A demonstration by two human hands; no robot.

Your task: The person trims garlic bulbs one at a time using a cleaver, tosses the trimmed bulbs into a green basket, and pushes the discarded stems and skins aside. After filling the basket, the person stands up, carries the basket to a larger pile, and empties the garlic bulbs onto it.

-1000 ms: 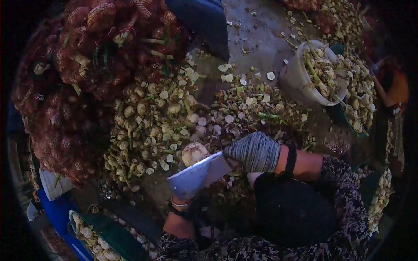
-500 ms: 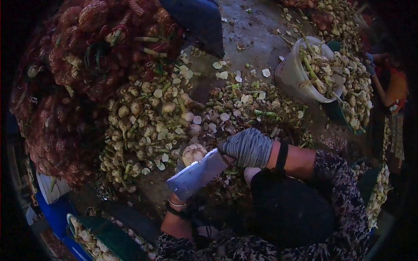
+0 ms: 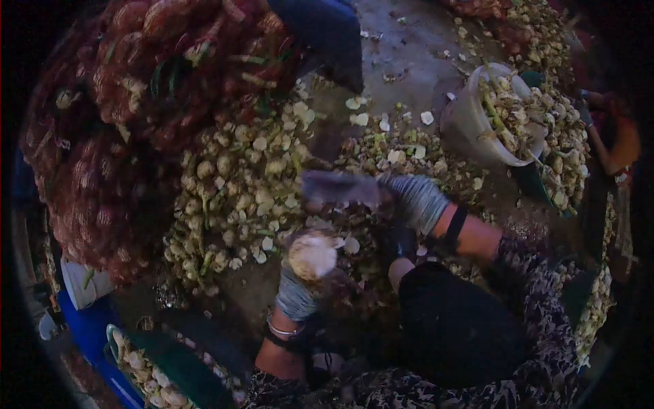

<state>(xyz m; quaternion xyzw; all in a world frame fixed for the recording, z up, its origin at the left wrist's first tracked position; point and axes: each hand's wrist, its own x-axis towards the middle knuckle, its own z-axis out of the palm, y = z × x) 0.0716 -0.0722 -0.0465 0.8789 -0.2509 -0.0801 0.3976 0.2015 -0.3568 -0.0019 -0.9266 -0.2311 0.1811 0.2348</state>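
My left hand, in a grey knitted glove, is closed around a large garlic bulb with its pale cut side showing. My right hand, gloved the same way, grips a cleaver whose blurred blade points left. The blade is apart from the bulb, up and to its right. Below and around both hands lie peel scraps and cut stem pieces. A pile of garlic bulbs with stalks covers the ground to the left of my hands.
Red mesh sacks of garlic are stacked at the left. A tilted white bucket of garlic stands at the upper right, beside more heaped bulbs. Another person's arm shows at the right edge. A green-edged container of bulbs is at the lower left.
The cleaver has lifted up and away from the bulb with my right hand. My left hand, hidden behind the blade before, now shows with the bulb slightly lower and its cut face visible.
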